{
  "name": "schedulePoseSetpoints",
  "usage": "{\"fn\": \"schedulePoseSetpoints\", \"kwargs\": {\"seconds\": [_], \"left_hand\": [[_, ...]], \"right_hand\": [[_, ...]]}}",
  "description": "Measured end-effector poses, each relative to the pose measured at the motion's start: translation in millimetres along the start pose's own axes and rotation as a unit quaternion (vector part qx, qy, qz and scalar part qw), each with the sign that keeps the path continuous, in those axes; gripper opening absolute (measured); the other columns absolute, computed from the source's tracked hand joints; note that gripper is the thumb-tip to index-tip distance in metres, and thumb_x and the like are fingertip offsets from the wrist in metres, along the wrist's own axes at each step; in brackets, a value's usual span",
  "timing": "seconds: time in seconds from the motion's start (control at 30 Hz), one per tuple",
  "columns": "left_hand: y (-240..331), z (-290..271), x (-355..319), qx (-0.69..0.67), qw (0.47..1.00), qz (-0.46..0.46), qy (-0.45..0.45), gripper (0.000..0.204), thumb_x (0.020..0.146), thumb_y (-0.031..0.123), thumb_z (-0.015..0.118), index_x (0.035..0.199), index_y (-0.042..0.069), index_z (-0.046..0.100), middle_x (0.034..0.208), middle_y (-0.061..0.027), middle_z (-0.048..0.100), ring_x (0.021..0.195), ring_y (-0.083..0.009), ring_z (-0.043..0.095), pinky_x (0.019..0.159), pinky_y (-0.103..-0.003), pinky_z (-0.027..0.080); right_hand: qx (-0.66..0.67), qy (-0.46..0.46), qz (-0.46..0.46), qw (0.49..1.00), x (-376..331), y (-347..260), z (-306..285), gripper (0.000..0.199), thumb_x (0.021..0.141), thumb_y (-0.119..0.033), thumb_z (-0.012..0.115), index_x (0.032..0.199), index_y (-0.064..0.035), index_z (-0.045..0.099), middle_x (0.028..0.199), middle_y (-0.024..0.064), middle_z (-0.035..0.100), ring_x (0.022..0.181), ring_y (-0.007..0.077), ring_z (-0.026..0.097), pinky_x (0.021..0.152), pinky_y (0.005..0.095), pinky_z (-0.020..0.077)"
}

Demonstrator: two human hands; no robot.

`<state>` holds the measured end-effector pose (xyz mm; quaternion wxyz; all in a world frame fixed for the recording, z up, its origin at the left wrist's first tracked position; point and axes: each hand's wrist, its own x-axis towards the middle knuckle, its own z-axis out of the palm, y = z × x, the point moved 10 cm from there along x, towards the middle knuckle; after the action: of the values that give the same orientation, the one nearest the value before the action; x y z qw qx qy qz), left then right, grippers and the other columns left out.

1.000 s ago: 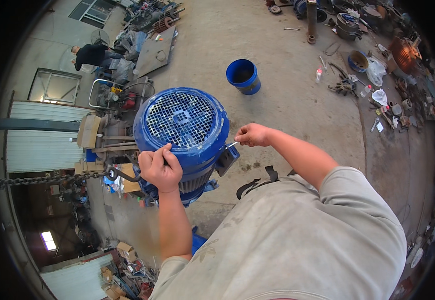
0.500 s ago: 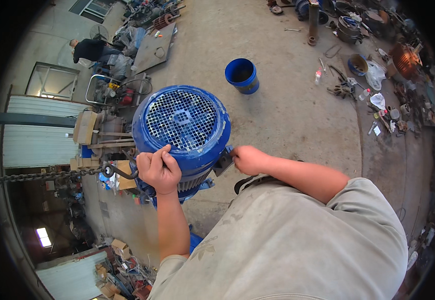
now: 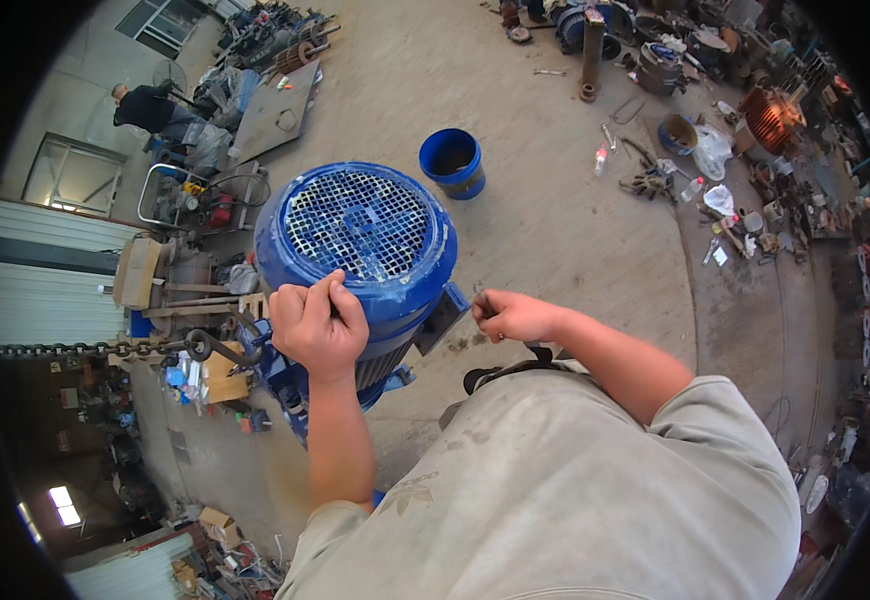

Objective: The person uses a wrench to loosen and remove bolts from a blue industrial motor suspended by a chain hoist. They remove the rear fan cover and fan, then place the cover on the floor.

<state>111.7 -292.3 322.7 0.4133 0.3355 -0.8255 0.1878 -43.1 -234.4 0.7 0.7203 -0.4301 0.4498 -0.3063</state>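
Observation:
A blue electric motor (image 3: 410, 315) stands in front of me, its round mesh-grilled fan cover (image 3: 359, 222) facing up. My left hand (image 3: 318, 325) is closed in a fist against the near rim of the cover, thumb on top; whether anything is inside it is hidden. To the motor's right, my right hand (image 3: 520, 317) hovers with fingers curled together, just apart from a blue flat-sided bracket or box (image 3: 443, 318) on the motor's side. Something small and dark may be at those fingertips, too small to name. An iron hook (image 3: 198, 345) on a chain (image 3: 85, 350) reaches the motor's left side.
A blue bucket (image 3: 452, 165) stands on the concrete floor beyond the motor. Bottles, tools, a plastic bag (image 3: 712, 152) and motor parts lie along the right. Behind a flat metal plate (image 3: 277, 112) at far left, a person (image 3: 155, 110) bends over. Cardboard (image 3: 225, 375) lies left of the motor.
My right hand has drawn back a little from the motor's side bracket, its fingers turning into view. My left hand stays at the cover rim. The whole view has shifted slightly.

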Motion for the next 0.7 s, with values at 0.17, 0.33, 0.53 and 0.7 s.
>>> {"fn": "schedulePoseSetpoints", "kwargs": {"seconds": [0.17,0.33,0.53,0.7], "left_hand": [[4,-5,2,0.006,1.0,0.004,0.01,0.01,0.087,0.011,0.07,0.084,0.011,0.08,0.07,-0.0032,0.049,0.064,-0.0262,0.052,0.054,-0.04,0.04],[8,-7,4,-0.001,1.0,0.005,0.017,0.01,0.087,0.01,0.07,0.083,0.01,0.079,0.069,-0.0041,0.05,0.064,-0.0276,0.052,0.055,-0.041,0.04],[8,-8,3,0.015,1.0,-0.02,0.006,0.009,0.085,0.01,0.07,0.082,0.01,0.079,0.07,-0.0044,0.049,0.065,-0.0262,0.052,0.053,-0.04,0.04],[13,-10,7,0.025,0.999,-0.022,0.018,0.008,0.083,0.012,0.071,0.082,0.012,0.079,0.07,-0.0046,0.049,0.066,-0.0269,0.052,0.053,-0.04,0.04]], "right_hand": [[-0.191,0.237,-0.1,0.947,24,-36,-16,0.038,0.09,-0.029,0.082,0.121,-0.0074,0.075,0.084,0.0096,0.073,0.074,0.0193,0.065,0.073,0.036,0.0543],[-0.195,0.243,-0.128,0.942,40,-41,-21,0.025,0.094,-0.029,0.08,0.102,-0.0053,0.078,0.087,0.0156,0.075,0.075,0.0216,0.068,0.076,0.0393,0.0558],[-0.24,0.234,-0.169,0.927,42,-48,-25,0.025,0.091,-0.027,0.081,0.092,-0.0031,0.073,0.081,0.0174,0.071,0.07,0.0264,0.065,0.072,0.0405,0.0548],[-0.259,0.268,-0.187,0.909,40,-52,-27,0.037,0.084,-0.035,0.085,0.089,-0.0014,0.07,0.086,0.0222,0.072,0.079,0.0405,0.071,0.072,0.046,0.0565]]}}
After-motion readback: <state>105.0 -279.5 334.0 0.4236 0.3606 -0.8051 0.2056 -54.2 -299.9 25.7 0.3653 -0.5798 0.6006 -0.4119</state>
